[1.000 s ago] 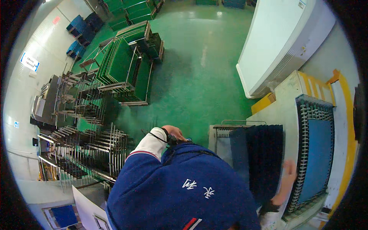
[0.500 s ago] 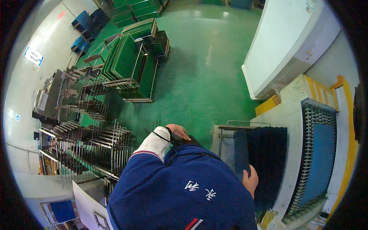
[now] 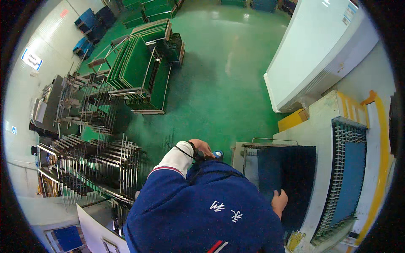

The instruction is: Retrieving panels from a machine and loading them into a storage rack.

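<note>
My right hand (image 3: 279, 201) is at the edge of dark blue panels (image 3: 270, 168) that stand in a rack (image 3: 244, 158) at my right side. Its thumb and a finger stand apart, with dark panel showing between them; whether it touches a panel is hard to tell. In front of my waist hangs my left hand (image 3: 202, 148), fingers stretched downward and partly hidden by my body. I make out nothing in it. A black band circles that wrist, below a white cuff (image 3: 179, 156). My blue jacket fills the lower middle.
Right of the panels stands a pale machine with rollers (image 3: 339, 164) and a blue surface. A yellow box (image 3: 293, 120) and a large white cabinet (image 3: 312, 55) are beyond it. Metal racks (image 3: 122, 158) crowd the left. Farther off, a rack holds green boards (image 3: 133, 63) on a green floor.
The dark blue panel by my right hand shows more of its broad face, and my fingers have come off its edge. My left hand has shifted slightly right. The view has moved a little.
</note>
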The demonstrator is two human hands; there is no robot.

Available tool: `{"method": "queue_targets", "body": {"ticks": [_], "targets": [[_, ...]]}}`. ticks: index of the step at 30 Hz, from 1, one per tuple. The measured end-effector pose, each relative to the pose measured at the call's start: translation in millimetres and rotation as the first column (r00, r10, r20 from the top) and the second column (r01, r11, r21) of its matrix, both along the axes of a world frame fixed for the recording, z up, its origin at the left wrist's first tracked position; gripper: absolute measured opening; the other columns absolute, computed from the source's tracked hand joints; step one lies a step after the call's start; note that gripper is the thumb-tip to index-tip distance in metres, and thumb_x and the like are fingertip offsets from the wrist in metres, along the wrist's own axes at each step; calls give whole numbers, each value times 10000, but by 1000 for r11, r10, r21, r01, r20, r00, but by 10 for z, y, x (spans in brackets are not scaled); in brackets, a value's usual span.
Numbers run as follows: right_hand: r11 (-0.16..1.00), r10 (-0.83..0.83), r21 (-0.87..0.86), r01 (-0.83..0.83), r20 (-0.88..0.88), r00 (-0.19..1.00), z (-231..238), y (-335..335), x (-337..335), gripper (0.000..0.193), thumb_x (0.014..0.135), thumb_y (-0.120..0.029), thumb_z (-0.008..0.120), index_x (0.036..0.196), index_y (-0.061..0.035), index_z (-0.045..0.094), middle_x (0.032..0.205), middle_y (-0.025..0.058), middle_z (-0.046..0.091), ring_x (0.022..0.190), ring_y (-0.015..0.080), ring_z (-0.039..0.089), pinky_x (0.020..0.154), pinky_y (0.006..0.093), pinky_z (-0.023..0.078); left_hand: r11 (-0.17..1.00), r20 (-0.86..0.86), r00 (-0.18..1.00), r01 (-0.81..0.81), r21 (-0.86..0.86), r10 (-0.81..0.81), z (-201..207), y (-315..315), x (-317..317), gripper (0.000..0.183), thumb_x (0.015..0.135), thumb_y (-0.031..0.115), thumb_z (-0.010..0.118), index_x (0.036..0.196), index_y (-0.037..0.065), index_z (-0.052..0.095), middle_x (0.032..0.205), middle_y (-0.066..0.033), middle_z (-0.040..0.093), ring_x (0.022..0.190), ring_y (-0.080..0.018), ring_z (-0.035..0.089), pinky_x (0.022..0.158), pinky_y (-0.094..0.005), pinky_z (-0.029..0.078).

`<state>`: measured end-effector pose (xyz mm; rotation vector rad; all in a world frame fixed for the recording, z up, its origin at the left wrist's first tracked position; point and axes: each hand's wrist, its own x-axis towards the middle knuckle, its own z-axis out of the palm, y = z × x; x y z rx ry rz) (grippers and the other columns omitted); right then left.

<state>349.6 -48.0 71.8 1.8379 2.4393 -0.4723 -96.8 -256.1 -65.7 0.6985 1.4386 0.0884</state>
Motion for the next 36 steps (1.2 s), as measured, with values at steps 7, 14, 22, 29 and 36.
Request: {"method": "queue_targets", "body": {"ticks": [7, 14, 22, 29, 36], "targets": [[999, -16, 45, 22, -129, 991, -129, 149, 155, 288, 762, -174, 678, 947, 45, 646, 895, 277, 631, 873, 428, 605, 760, 427, 458, 999, -7, 1000, 26, 37, -26, -196, 60, -205, 695, 705, 669, 651, 1126, 116, 664, 1100, -68, 653, 992, -233, 601, 855, -386, 458], [992, -95, -81, 93, -25, 995, -364, 230, 192, 432, 757, -238, 712, 1054, 63, 626, 1024, 274, 624, 969, 424, 582, 870, 437, 443, 1000, -2, 1000, -11, 25, 11, -129, -1, -443, 728, 724, 672, 639, 1137, 72, 650, 1112, -106, 638, 1025, -248, 580, 908, -400, 432], [991, -116, -75, 113, -43, 992, -351, 275, 149, 436, 718, -258, 734, 1002, 60, 642, 974, 258, 640, 920, 408, 602, 830, 432, 458, 998, 29, 999, 14, -54, -12, -322, 99, -643, 821, 653, 716, 660, 1189, 97, 622, 1223, -109, 586, 1101, -274, 554, 901, -425, 446], [983, -182, -21, 182, -33, 983, -362, 308, 118, 365, 714, -198, 732, 962, 59, 659, 936, 234, 662, 885, 375, 625, 805, 398, 454, 993, 40, 994, 102, -66, -99, -501, 236, -809, 887, 641, 747, 637, 1246, 100, 587, 1330, -125, 519, 1213, -287, 488, 981, -432, 398], [982, -184, 27, 187, -85, 979, -431, 406, 133, 345, 719, -194, 723, 947, 59, 668, 909, 223, 672, 866, 358, 637, 795, 394, 458, 988, 61, 986, 153, -4, -152, -915, 271, -970, 896, 641, 755, 628, 1244, 93, 587, 1323, -130, 523, 1206, -292, 491, 969, -427, 404]]}}
